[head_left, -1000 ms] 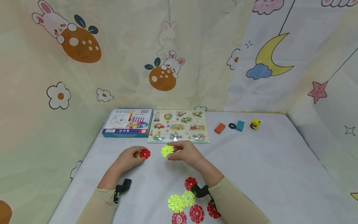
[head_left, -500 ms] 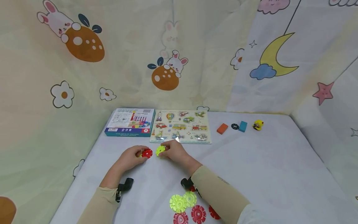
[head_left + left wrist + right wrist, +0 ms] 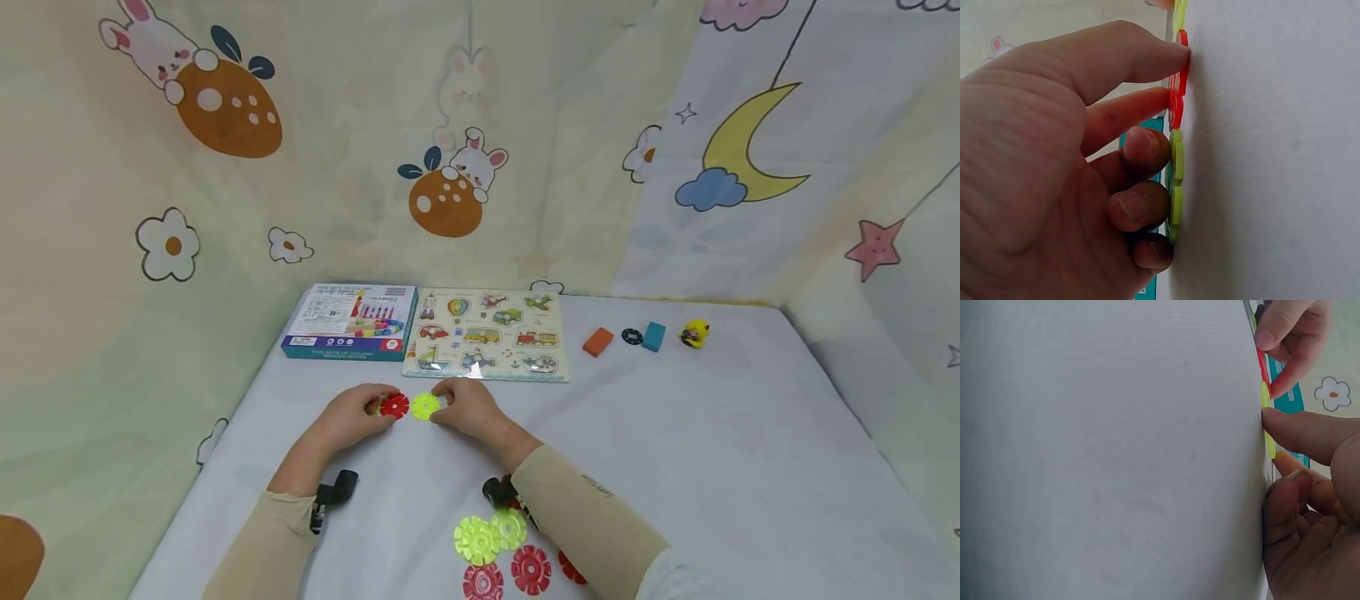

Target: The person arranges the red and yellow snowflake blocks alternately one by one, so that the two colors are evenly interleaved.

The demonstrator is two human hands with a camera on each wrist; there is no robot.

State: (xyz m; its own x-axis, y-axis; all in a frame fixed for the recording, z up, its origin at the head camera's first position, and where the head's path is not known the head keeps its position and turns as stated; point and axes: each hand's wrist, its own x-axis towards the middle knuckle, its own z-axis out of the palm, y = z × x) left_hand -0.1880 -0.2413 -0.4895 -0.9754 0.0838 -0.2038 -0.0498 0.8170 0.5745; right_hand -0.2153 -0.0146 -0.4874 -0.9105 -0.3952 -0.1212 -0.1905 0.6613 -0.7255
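Note:
My left hand (image 3: 354, 417) pinches a red notched plastic disc (image 3: 394, 406) between thumb and index finger. In the left wrist view, a yellow-green disc (image 3: 1177, 159) runs on from the red one, beside the curled other fingers. Across from it, my right hand (image 3: 474, 414) pinches another yellow-green notched disc (image 3: 425, 407) by its right side. The facing edges of this disc and the red one are very close in the head view. Whether they touch or interlock, I cannot tell. In the right wrist view, thumb and index finger grip the yellow-green disc (image 3: 1267, 431) edge-on.
Loose yellow-green discs (image 3: 477, 540) and red discs (image 3: 531, 570) lie near the front, some partly under the right forearm. Behind the hands are a boxed set (image 3: 348, 322) and a picture puzzle board (image 3: 487, 335). An orange block (image 3: 597, 342), blue block (image 3: 653, 337) and yellow figurine (image 3: 694, 333) stand back right.
My right hand has moved left, bringing its yellow-green disc up to the red one and turning its face forward again. The left hand has stayed nearly in place, still holding the red disc.

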